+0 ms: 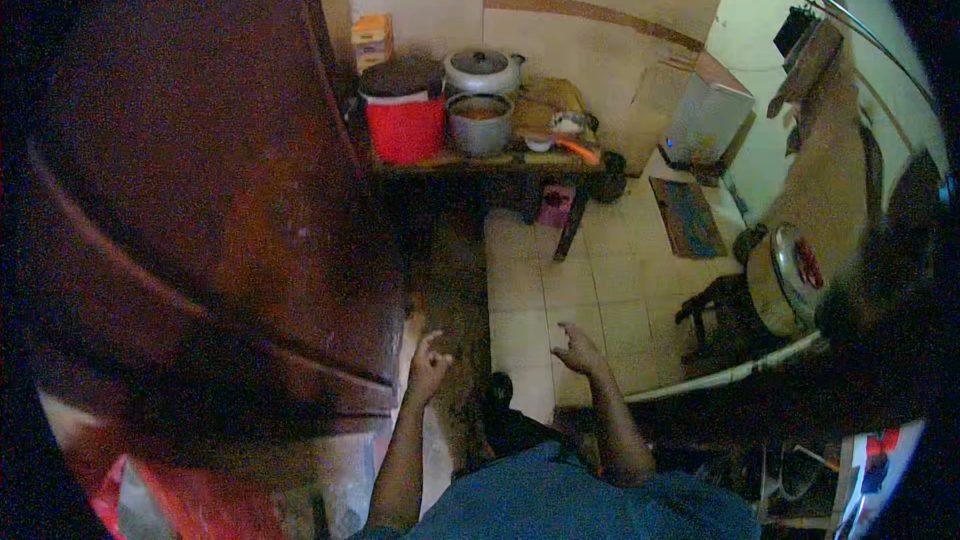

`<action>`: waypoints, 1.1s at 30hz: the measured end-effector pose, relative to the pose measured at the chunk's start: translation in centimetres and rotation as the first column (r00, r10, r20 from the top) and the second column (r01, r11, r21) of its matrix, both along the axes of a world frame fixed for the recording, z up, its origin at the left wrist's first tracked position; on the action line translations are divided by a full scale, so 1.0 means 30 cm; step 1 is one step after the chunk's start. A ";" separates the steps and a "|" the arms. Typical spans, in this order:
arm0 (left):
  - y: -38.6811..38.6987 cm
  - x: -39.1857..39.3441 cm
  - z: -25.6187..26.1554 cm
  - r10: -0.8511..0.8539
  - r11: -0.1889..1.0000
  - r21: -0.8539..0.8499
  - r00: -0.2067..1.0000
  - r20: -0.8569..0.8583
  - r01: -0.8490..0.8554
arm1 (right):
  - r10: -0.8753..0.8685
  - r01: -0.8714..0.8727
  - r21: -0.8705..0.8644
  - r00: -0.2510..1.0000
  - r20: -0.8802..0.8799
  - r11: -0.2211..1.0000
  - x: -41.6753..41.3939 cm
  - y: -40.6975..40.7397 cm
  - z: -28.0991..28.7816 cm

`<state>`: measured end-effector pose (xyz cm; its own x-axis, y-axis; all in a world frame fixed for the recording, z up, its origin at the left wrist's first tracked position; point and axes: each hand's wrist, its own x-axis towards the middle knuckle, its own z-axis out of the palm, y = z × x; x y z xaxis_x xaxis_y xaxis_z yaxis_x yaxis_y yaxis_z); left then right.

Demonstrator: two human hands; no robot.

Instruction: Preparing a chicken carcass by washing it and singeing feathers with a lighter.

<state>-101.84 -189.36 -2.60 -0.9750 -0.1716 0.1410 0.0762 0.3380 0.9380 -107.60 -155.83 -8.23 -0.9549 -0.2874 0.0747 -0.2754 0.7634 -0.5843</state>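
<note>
My left hand (430,366) is raised beside the dark wooden panel (247,240) on the left, its fingers curled apart and empty. Over the pale tiled floor (517,315), my right hand (579,349) is held out with nothing in it, index finger and thumb apart. Ahead of both hands stands a low wooden table (495,163). It carries a red bucket (405,131) with a dark top, an open metal pot (480,131) with brownish contents, and a lidded pot (480,71) behind that one. An orange-handled utensil (577,150) lies near the table's right end.
At the right, a large round container (772,289) with a shiny lid sits on a dark stool (709,315). A mat or board (688,217) lies on the floor before a pale box-shaped appliance (705,120). Clothes (814,60) hang on the right wall. A pink item (555,204) hangs under the table.
</note>
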 end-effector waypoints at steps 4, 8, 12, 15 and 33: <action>-0.017 -0.151 -0.163 -0.102 0.978 0.199 0.974 0.204 0.061 | -0.053 0.060 0.009 0.788 0.614 0.998 -0.306 0.016 -0.006; 0.015 -0.350 -0.186 -0.109 0.942 0.329 0.986 0.127 0.061 | -0.074 -0.073 0.259 0.854 0.514 0.963 -0.576 0.086 -0.071; 0.005 -0.584 -0.128 -0.263 0.852 0.520 0.909 0.323 0.062 | -0.064 0.021 0.120 0.929 0.365 0.992 -0.787 0.133 -0.015; -0.019 -0.769 -0.232 -0.357 0.757 0.653 0.853 0.381 0.025 | -0.098 0.072 0.077 0.898 0.428 0.994 -0.900 0.149 0.122; 1.439 -2.189 -0.102 -0.979 0.183 0.938 -0.028 0.200 0.295 | -0.816 0.863 -0.240 0.500 0.289 0.444 -0.945 1.087 0.163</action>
